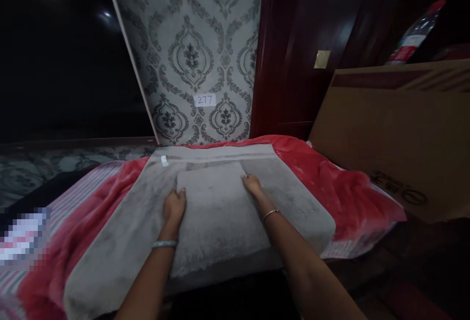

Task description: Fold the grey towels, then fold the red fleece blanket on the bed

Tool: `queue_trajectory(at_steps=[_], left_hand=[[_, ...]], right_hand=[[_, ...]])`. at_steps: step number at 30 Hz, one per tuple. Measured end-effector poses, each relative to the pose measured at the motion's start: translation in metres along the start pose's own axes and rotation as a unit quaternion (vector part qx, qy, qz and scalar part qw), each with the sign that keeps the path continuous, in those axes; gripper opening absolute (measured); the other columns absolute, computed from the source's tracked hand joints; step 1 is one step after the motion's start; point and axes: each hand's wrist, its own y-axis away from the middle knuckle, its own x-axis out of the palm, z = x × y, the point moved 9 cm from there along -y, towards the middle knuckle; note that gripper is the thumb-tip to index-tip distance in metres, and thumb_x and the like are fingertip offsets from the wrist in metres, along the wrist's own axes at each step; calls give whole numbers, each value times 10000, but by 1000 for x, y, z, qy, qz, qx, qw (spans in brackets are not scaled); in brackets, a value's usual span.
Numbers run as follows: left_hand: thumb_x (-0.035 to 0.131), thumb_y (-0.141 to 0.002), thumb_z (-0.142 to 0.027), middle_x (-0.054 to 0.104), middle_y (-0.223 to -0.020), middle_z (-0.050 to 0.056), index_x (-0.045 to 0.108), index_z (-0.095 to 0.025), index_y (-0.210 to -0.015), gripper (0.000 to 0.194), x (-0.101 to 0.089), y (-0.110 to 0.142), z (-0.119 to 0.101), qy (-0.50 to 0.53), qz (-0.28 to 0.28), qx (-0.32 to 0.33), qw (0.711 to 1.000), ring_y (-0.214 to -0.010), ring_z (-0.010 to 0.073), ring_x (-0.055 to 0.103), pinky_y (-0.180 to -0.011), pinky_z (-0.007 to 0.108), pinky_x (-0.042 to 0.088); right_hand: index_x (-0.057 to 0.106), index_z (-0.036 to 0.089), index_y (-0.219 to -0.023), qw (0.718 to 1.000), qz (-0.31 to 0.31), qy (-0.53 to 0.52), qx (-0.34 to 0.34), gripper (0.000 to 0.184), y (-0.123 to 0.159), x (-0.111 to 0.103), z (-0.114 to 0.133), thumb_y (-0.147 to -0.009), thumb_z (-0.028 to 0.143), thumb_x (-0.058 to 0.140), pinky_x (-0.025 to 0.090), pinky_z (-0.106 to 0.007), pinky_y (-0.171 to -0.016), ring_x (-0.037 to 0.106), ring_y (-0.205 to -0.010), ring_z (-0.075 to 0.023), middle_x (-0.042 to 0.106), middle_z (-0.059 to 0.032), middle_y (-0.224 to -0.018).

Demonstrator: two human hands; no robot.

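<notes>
A large grey towel (297, 197) lies spread out, with a flat woven band near its far edge and a small white tag at its far left corner. On it rests a smaller, lighter grey plush towel (215, 212), roughly rectangular, its near edge fuzzy. My left hand (174, 208) is closed at the left edge of the smaller towel, thumb uppermost. Farther back, my right hand (252, 184) pinches the same towel near its far right corner. Fingers tucked under the cloth are partly hidden.
A red blanket (308, 163) and striped cloth (82, 190) lie beneath the towels. To the right stands a cardboard box (396, 134), with a red-capped bottle (413, 38) behind its top edge. A dark screen (66, 56) is at left; patterned wall (216, 31) behind.
</notes>
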Motion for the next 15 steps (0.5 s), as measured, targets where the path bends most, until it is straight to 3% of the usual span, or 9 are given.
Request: queue_trajectory(at_steps=[5,9,15], left_hand=[[413,-972,-420,729,-1116,237,588,-67,-1326,530,0,8,0,-7,-18,-9,1000,-1061,357,694,-844,400,521],[362,-1002,-372,717,-1174,189,595,-142,-1307,448,-7,13,-8,-1,-68,37,997,-1120,314,671,-919,377,492],[443,-960,-333,726,-1093,245,669,-101,-1191,398,5,1,11,38,-21,-46,998,-1020,356,699,-819,415,526]], right_hand=[[680,63,-1236,999,-28,6,21,420,10,8,0,-1021,314,420,485,-285,-851,686,-1098,-266,713,-227,-1177],[636,72,-1305,998,-53,3,16,455,20,10,-4,-1042,323,362,480,-301,-867,685,-1093,-268,709,-226,-1171],[640,58,-1295,998,-67,14,6,464,20,10,-5,-1032,339,381,484,-304,-829,695,-1055,-277,717,-228,-1145]])
